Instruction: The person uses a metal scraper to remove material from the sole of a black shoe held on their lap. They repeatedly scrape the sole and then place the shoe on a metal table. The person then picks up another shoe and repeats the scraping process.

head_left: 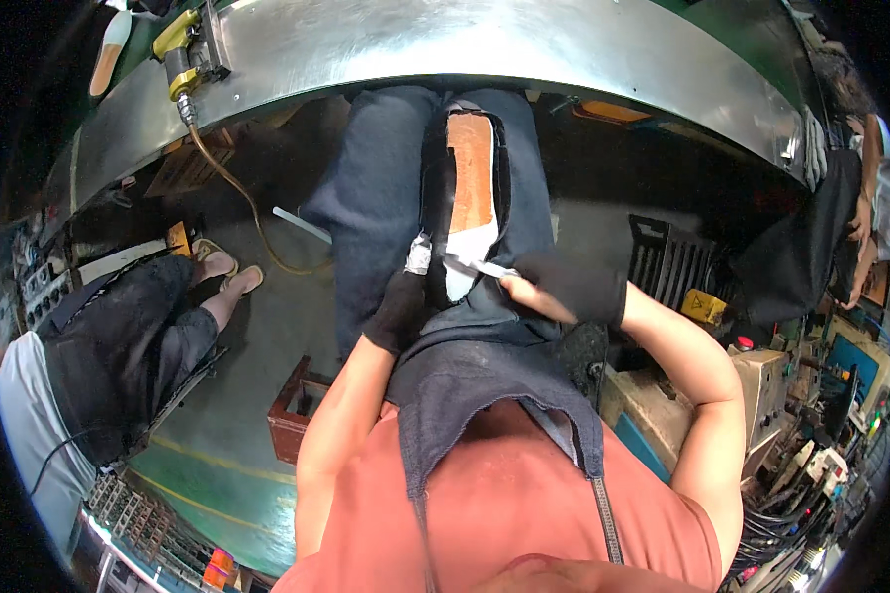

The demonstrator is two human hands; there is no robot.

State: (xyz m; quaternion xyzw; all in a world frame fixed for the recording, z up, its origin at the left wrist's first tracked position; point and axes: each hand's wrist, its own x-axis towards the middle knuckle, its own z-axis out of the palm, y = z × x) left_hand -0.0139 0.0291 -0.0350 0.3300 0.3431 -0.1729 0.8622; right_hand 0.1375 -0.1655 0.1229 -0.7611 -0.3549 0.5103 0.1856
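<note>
Across my lap lies a black shoe upper (pixel 501 163) with its underside up. A tan insole board (pixel 473 173) shows in it, with a white section (pixel 472 242) at the end nearest me. My left hand (pixel 401 296), in a black fingerless glove with white wrapping on a finger, is closed against the shoe's left side; whether it grips the edge is hidden. My right hand (pixel 556 284), also in a black glove, holds a slim hand tool (pixel 492 269) with a pale handle. Its dark metal tip meets the white section; the exact kind is unclear.
A metal bench (pixel 445 44) runs ahead of my knees. On its left rests a yellow air stapler (pixel 176 59) with a hose (pixel 229 183) hanging down. Another insole (pixel 109 59) lies far left. Co-workers sit left and right. A brown wooden stool (pixel 292 410) and a machine (pixel 761 381) flank me.
</note>
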